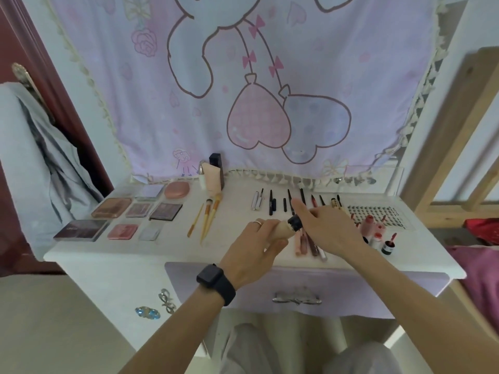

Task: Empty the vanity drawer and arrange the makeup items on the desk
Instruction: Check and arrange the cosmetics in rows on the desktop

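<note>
My left hand (258, 245) grips a beige foundation tube (283, 228) with a black cap, held level just above the white desk (167, 247). My right hand (324, 228) rests its fingers on the tube's black cap (294, 222). Several palettes and compacts (121, 214) lie in rows on the desk's left. Three brushes (206, 220) lie in the middle. A row of pencils and liners (286, 202) runs along the back. Pink lip pencils (303, 242) lie under my hands. The lilac drawer (297, 287) below is pushed in.
A lash tray (378, 213) and small red and pink bottles (378, 233) sit at the desk's right. A pale tube and a dark box (214, 174) stand at the back against a hanging cartoon cloth. A grey garment (40, 163) hangs at the left; a wooden frame (459, 147) stands at the right.
</note>
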A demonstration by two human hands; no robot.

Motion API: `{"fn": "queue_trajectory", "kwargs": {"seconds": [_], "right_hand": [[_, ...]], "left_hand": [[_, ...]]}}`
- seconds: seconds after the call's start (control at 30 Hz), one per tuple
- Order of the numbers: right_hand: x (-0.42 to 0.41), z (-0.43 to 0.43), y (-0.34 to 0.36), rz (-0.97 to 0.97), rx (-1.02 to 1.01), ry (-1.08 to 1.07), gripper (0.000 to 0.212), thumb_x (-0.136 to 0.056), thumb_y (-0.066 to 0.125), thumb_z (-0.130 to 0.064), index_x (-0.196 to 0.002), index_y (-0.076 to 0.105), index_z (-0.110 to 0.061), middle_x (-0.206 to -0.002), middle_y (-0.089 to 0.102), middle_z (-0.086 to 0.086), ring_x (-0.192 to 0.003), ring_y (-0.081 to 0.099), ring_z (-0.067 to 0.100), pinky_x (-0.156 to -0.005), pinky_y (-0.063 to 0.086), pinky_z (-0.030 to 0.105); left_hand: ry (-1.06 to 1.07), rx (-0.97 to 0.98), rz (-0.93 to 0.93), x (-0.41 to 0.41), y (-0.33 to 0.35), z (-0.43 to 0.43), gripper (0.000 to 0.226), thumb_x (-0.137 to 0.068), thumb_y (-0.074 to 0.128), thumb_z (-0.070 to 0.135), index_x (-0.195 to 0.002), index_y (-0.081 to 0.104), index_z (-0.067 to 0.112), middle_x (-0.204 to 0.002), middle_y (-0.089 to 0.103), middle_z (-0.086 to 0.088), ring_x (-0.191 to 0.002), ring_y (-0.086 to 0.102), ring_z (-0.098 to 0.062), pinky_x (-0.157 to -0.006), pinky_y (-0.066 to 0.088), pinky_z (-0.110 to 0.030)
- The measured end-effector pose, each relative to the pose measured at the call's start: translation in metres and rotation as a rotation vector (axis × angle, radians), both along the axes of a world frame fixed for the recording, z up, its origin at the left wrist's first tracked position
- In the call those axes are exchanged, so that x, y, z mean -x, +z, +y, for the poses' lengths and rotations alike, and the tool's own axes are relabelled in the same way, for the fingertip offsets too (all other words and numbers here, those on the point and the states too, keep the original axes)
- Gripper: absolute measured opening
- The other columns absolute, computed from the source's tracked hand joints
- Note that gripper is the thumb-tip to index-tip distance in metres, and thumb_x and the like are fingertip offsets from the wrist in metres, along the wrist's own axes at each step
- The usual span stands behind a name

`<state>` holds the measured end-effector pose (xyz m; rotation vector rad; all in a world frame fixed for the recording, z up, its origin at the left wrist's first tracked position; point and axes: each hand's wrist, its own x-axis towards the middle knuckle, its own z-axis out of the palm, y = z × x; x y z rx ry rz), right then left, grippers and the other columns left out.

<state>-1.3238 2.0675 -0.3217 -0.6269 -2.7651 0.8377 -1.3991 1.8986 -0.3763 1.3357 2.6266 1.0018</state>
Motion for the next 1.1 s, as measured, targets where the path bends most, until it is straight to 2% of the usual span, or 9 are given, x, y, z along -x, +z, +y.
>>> {"fn": "queue_trajectory", "kwargs": {"seconds": [0.17, 0.3, 0.4, 0.47, 0.57, 0.7, 0.9, 1.0, 1.1], "right_hand": [[-0.004, 0.002, 0.002, -0.007, 0.082, 0.048, 0.057, -0.1, 0.038, -0.05, -0.053, 0.034, -0.018, -0.033, 0.035, -0.008, -0.04, 0.029, 0.012, -0.046, 0.028, 0.025], [-0.015, 0.006, -0.003, -0.022, 0.143, 0.099, 0.061, -0.101, 0.04, -0.048, -0.047, 0.037, -0.02, -0.036, 0.031, -0.009, -0.038, 0.026, 0.011, -0.049, 0.028, 0.026], [-0.021, 0.007, -0.005, 0.026, 0.139, 0.114, 0.075, -0.104, 0.038, -0.045, -0.034, 0.044, -0.022, -0.034, 0.034, -0.009, -0.034, 0.028, 0.006, -0.047, 0.027, 0.021], [-0.023, 0.006, -0.001, 0.093, 0.135, 0.156, 0.067, -0.106, 0.037, -0.044, -0.042, 0.042, -0.023, -0.035, 0.039, -0.011, -0.035, 0.032, 0.005, -0.046, 0.028, 0.017], [-0.024, 0.011, 0.005, 0.089, 0.171, 0.253, 0.055, -0.104, 0.036, -0.051, -0.071, 0.051, -0.009, -0.05, 0.044, -0.011, -0.044, 0.037, 0.004, -0.054, 0.033, 0.019], [-0.027, 0.023, 0.012, 0.031, 0.252, 0.29, 0.032, -0.101, 0.047, -0.048, -0.089, 0.061, -0.021, -0.059, 0.05, -0.014, -0.045, 0.041, 0.001, -0.052, 0.032, 0.02], [-0.023, 0.023, 0.019, -0.06, 0.041, 0.233, 0.072, -0.096, 0.029, -0.07, -0.075, 0.065, -0.012, -0.057, 0.061, -0.002, -0.042, 0.045, 0.005, -0.051, 0.036, 0.014], [-0.022, 0.025, 0.021, -0.09, 0.096, 0.289, 0.051, -0.1, 0.041, -0.057, -0.078, 0.06, -0.016, -0.053, 0.056, -0.008, -0.042, 0.042, 0.006, -0.048, 0.035, 0.016], [-0.025, 0.028, 0.026, -0.127, 0.277, 0.366, 0.013, -0.102, 0.053, -0.037, -0.105, 0.061, -0.028, -0.084, 0.07, -0.009, -0.056, 0.059, 0.006, -0.052, 0.045, 0.016]], "left_hand": [[0.006, 0.001, 0.215, -0.012, 0.001, -0.006, 0.049, -0.096, 0.022, 0.062, -0.101, 0.048, 0.021, -0.079, 0.039, 0.017, -0.072, 0.036, -0.008, -0.059, 0.03, -0.023], [-0.038, 0.01, 0.17, -0.01, 0.004, -0.01, 0.051, -0.09, 0.017, 0.069, -0.09, 0.043, 0.025, -0.07, 0.041, 0.017, -0.064, 0.04, -0.003, -0.057, 0.03, -0.022], [-0.068, -0.096, -0.123, -0.014, 0.006, -0.007, 0.052, -0.087, 0.024, 0.075, -0.076, 0.046, 0.029, -0.064, 0.048, 0.011, -0.057, 0.042, -0.007, -0.058, 0.035, -0.024], [-0.081, -0.236, -0.35, -0.016, 0.006, -0.006, 0.054, -0.088, 0.034, 0.075, -0.07, 0.05, 0.027, -0.065, 0.052, 0.008, -0.06, 0.049, -0.015, -0.062, 0.041, -0.031], [-0.097, -0.271, -0.419, -0.013, 0.009, -0.007, 0.049, -0.09, 0.04, 0.072, -0.07, 0.053, 0.029, -0.067, 0.053, 0.007, -0.063, 0.049, -0.015, -0.064, 0.041, -0.031], [-0.064, -0.199, -0.313, -0.007, 0.008, -0.01, 0.047, -0.088, 0.037, 0.074, -0.076, 0.051, 0.031, -0.064, 0.05, 0.016, -0.058, 0.042, -0.005, -0.059, 0.034, -0.02], [-0.039, -0.155, -0.252, -0.007, 0.003, -0.01, 0.037, -0.095, 0.04, 0.069, -0.084, 0.052, 0.036, -0.065, 0.052, 0.022, -0.057, 0.042, -0.002, -0.057, 0.034, -0.015], [-0.038, -0.142, -0.228, -0.005, 0.003, -0.011, 0.044, -0.088, 0.035, 0.076, -0.085, 0.052, 0.035, -0.065, 0.052, 0.02, -0.057, 0.042, -0.002, -0.056, 0.035, -0.016], [-0.029, -0.13, -0.222, -0.001, 0.0, -0.013, 0.048, -0.086, 0.033, 0.077, -0.087, 0.053, 0.033, -0.067, 0.052, 0.015, -0.057, 0.044, -0.003, -0.057, 0.035, -0.017]]}}
